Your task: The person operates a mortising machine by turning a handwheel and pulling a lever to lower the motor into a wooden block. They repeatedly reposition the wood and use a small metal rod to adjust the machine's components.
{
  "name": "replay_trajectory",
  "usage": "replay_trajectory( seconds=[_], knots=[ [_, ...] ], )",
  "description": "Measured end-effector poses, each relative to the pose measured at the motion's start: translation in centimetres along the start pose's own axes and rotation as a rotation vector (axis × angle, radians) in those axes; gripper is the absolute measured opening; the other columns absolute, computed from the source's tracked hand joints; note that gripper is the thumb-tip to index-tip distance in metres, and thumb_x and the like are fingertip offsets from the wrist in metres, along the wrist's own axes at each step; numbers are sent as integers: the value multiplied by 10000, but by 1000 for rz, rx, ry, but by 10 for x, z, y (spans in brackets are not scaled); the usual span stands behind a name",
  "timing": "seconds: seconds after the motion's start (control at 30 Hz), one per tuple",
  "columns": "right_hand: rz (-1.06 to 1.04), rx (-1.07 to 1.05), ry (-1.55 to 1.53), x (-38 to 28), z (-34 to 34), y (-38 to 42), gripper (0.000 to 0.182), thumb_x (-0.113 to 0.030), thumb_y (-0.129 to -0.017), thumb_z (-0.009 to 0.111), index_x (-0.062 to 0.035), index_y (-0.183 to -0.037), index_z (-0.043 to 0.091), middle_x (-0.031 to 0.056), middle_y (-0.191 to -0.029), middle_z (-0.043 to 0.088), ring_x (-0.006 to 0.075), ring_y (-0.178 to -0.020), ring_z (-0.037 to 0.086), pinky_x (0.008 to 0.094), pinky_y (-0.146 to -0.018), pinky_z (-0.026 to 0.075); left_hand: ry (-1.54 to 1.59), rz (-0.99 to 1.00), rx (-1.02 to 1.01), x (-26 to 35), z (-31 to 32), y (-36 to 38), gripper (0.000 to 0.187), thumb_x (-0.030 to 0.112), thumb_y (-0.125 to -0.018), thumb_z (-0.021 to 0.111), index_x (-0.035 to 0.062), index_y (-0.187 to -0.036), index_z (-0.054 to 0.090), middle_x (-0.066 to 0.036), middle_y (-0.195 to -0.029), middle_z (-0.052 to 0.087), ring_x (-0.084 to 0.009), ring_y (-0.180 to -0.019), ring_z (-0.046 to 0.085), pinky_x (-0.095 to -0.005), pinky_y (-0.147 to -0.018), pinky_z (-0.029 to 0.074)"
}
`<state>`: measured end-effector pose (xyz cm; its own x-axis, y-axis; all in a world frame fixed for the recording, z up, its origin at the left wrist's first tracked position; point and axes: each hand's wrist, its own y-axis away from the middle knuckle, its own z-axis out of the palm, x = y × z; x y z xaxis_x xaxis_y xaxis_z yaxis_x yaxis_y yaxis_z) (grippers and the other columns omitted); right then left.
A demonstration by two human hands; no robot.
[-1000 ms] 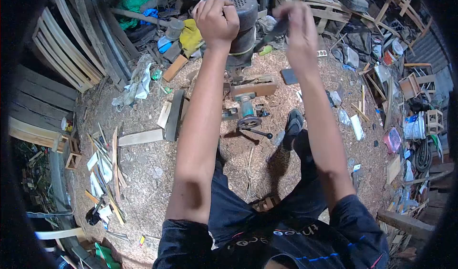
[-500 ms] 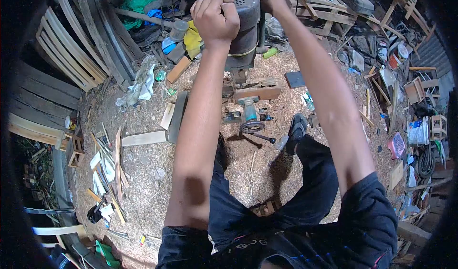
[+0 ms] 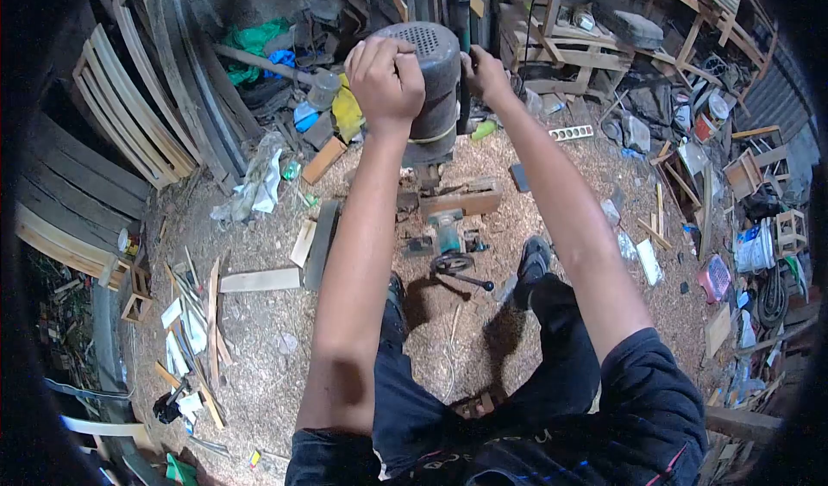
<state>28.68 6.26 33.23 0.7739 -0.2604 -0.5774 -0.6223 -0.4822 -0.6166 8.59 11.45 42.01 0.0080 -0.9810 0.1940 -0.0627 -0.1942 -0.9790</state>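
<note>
A grey cylindrical motor [image 3: 438,81] with a perforated top stands upright in front of me, part of a floor-standing machine. My left hand [image 3: 385,81] is closed over its left upper edge, fingers curled. On the motor's other side, my right hand [image 3: 490,76] is closed beside a dark upright post [image 3: 465,98]; what its fingers grip is hidden. Below the motor lies a wooden block [image 3: 466,198] on the machine's bed. Nearer me are a teal machine part [image 3: 448,234], a round handwheel [image 3: 453,263] and a lever with a black knob [image 3: 488,285].
Sawdust and shavings cover the floor. Curved wooden slats [image 3: 129,111] lean at the left, above scattered offcuts [image 3: 214,296]. A white power strip [image 3: 571,132] lies beyond my right arm. Wooden frames [image 3: 578,55], a pink basket [image 3: 715,277] and coiled hose [image 3: 770,301] stand at the right.
The view has tilted up, so the machine sits lower in the picture. My right hand has come down beside the motor. My left hand stays on the motor.
</note>
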Motion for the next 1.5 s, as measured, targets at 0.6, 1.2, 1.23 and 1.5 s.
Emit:
replay_trajectory(
  seconds=[0.6,1.2,1.23,1.5],
  knots=[
    [107,-20,-309,70,10,111,404,-268,-938,607,22,-1214,553,275,-1103,629,418,-1071,605,459,-918,461,22,-28,-7,6,-35,36,421,218,-970,461,-32,-1309,462,-217,-1321,492,-366,-1292,427,-449,-1090,315],
    [575,-484,23,150,44,436,559,-292,-859,681,50,-1260,495,289,-1018,647,455,-958,630,475,-847,506,-360,-891,-792,45,-42,432,346,287,-832,549,-3,-925,714,-219,-936,697,-413,-805,670,-487,-735,552],
    [562,-392,-6,152,56,435,572,-275,-843,689,57,-1261,484,296,-1006,644,474,-963,618,486,-859,498,-349,-869,-757,44,-41,435,345,284,-832,547,-5,-920,713,-219,-934,698,-410,-804,672,-485,-738,552],
    [539,-300,-14,157,88,435,436,-306,-909,655,104,-1050,610,308,-928,646,496,-910,614,493,-799,486,-328,-801,-606,43,-39,438,250,222,-805,572,6,-763,691,-233,-783,664,-426,-694,637,-495,-662,524]
  ],
)
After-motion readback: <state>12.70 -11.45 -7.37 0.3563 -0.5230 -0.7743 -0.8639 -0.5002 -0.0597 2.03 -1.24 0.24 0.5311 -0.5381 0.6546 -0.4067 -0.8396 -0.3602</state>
